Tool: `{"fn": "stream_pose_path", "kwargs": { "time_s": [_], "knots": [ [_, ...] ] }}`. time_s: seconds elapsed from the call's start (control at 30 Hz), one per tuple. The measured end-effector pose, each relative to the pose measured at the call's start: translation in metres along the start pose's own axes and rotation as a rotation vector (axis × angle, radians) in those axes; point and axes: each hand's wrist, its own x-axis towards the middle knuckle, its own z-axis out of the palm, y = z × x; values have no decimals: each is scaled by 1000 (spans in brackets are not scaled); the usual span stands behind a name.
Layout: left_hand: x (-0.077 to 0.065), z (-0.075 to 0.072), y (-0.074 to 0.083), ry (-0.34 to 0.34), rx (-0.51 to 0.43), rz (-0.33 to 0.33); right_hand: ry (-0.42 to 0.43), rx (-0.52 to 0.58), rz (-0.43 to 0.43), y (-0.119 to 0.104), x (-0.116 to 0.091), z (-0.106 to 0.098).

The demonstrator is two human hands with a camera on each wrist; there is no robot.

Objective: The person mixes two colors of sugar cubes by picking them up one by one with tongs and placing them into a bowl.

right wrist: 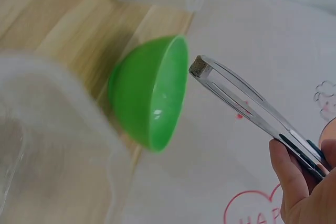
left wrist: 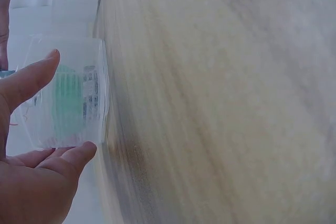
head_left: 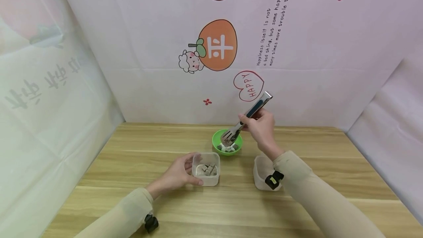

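Observation:
My left hand (head_left: 176,173) holds a clear plastic container (head_left: 211,182) from its left side, thumb in front and fingers behind. Several small grey chunks (head_left: 209,170) lie in that container. My right hand (head_left: 263,126) grips metal tongs (head_left: 259,105) with dark handle inlays, slanting down over a green bowl (head_left: 215,139). Between the tong tips a small grey-brown cube (right wrist: 199,67) is pinched, just outside the bowl's rim in the right wrist view. Several grey and whitish pieces (head_left: 228,149) sit in the bowl.
A second translucent container (head_left: 259,185) stands under the right forearm, partly hidden by the sleeve. The wood-grain table (head_left: 148,146) ends at a white printed cloth (head_left: 158,94) behind, with more white cloth hanging on both sides.

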Motion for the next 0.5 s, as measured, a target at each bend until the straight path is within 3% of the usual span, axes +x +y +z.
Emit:
{"fn": "stream_pose_path", "kwargs": {
  "time_s": [0.5],
  "knots": [
    [1,-1,3,-7,-15,9,45,-104,38,19,10,-10]
  ]
}}
